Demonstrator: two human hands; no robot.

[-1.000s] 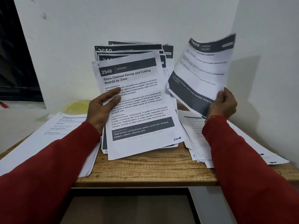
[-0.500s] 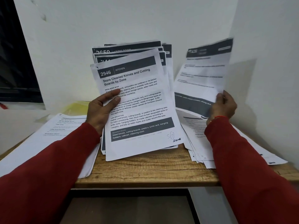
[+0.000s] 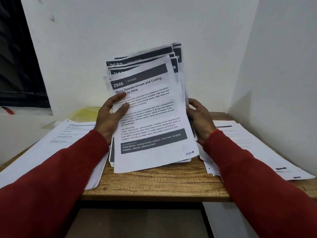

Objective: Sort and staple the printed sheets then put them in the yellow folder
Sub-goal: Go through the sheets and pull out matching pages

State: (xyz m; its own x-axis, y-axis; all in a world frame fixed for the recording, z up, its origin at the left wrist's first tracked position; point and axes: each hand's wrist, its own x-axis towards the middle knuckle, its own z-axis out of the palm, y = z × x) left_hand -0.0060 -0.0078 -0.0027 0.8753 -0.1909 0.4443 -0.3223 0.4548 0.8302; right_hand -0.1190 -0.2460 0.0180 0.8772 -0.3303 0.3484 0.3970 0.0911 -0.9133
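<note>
Now we grip the stack of printed sheets upright over the wooden table, left hand pinching its left edge; right hand curled round its right edge; yellow folder lies behind.

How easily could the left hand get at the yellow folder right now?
Probably not easily: the left hand grips the stack, and the yellow folder lies behind it, partly under loose sheets.

Wooden table: paper piles left, right; yellow folder behind.
</note>
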